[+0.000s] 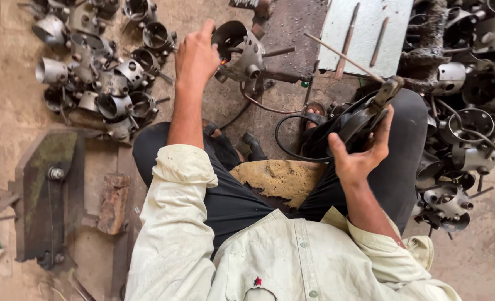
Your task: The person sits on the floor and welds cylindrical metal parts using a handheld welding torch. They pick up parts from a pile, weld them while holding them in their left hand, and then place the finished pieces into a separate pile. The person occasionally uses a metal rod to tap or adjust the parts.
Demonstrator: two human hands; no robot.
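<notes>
Head view: your left hand (196, 56) is stretched forward, fingers closed around the rim of a grey metal housing (240, 51). It's a short cylindrical cup with welded studs and a side pipe, dull and scale-marked. Its open mouth faces up and to the left; a stub rod sticks out to the right, so the long axis runs roughly left to right across the floor. It sits on the ground just ahead of your knees.

Your right hand (361, 153) is curled around a black welding hand shield (354, 124), smooth dark plastic, held over your right thigh, with its handle end pointing up and right. A black cable (289, 153) loops below it.

You're sitting on a worn yellow foam cushion (281, 178), torn at the edges. The floor is packed dirt, dusty and tan.

A pile of similar housings (102, 72) lies at left, and another heap (470, 122) at right, darker and more tangled. A pale flat sheet (392, 17) ahead carries thin welding rods (349, 40). A heavy steel bracket (49, 189) with a bolt lies at far left, green-grey and rusty.
</notes>
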